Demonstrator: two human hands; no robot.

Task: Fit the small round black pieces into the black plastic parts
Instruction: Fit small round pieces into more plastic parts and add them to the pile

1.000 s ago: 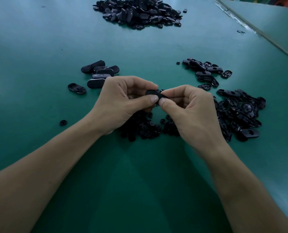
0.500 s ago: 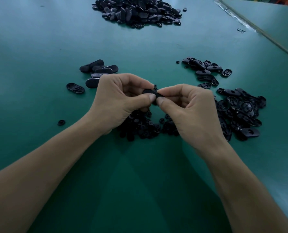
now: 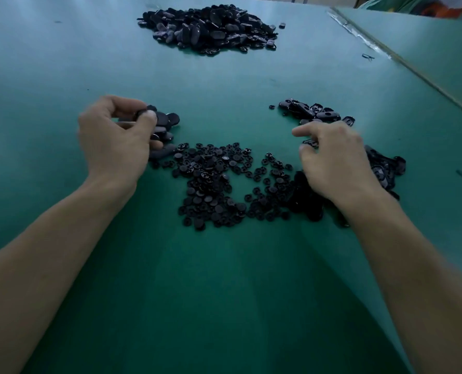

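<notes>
The left hand (image 3: 116,136) is held just above the table, palm turned inward, its thumb and curled fingers pinching one black plastic part (image 3: 149,108) over a small cluster of like parts (image 3: 168,125) lying just beside it; the right hand (image 3: 337,160) hangs low at the near edge of a heap of open parts (image 3: 386,168), forefinger stretched out and thumb bent toward a dark piece (image 3: 310,143) between them; blur hides whether it grips that piece or only nears it; both forearms reach in from the lower corners.

Between the hands the small round black pieces (image 3: 216,182) lie spread loose on the green table (image 3: 224,292); a further group of parts (image 3: 316,113) sits just beyond the right hand, and a large heap (image 3: 208,25) lies well apart at the far end.

A taped seam (image 3: 364,39) runs along the right side, with another green surface (image 3: 426,44) beyond it; the green top stretches on between the forearms toward the near edge.
</notes>
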